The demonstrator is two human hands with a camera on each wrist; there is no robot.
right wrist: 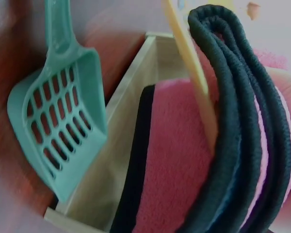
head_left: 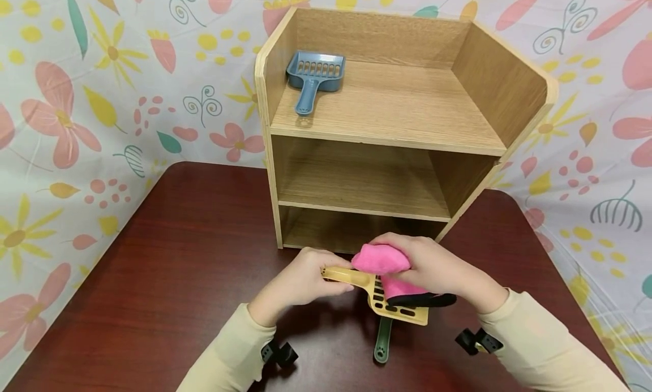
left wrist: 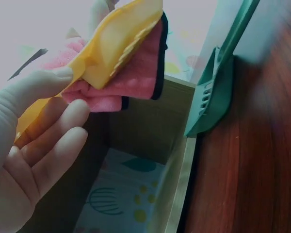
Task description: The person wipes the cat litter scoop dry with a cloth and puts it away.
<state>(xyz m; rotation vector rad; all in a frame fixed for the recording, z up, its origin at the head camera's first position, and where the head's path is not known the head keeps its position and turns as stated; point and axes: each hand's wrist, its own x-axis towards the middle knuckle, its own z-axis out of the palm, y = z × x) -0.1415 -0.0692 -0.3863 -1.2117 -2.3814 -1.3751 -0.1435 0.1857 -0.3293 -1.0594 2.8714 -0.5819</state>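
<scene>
My left hand point(head_left: 311, 276) pinches the handle of a yellow litter scoop point(head_left: 351, 276), thumb on one side and fingers on the other in the left wrist view. A pink cloth point(head_left: 381, 259) with a black edge is gripped in my right hand point(head_left: 430, 265), pressed against the slotted pan of the yellow scoop. In the right wrist view the folded cloth point(right wrist: 177, 155) lies on both sides of the scoop's edge. Below the yellow scoop, a green litter scoop point(head_left: 383, 341) rests on the table, its pan mostly hidden in the head view but plain in the right wrist view.
A wooden shelf unit point(head_left: 367, 140) stands at the back of the dark red table point(head_left: 204, 222). On its top level, at the left, lies a blue litter scoop point(head_left: 316, 72). A flower-patterned cloth point(head_left: 122, 75) hangs behind the table.
</scene>
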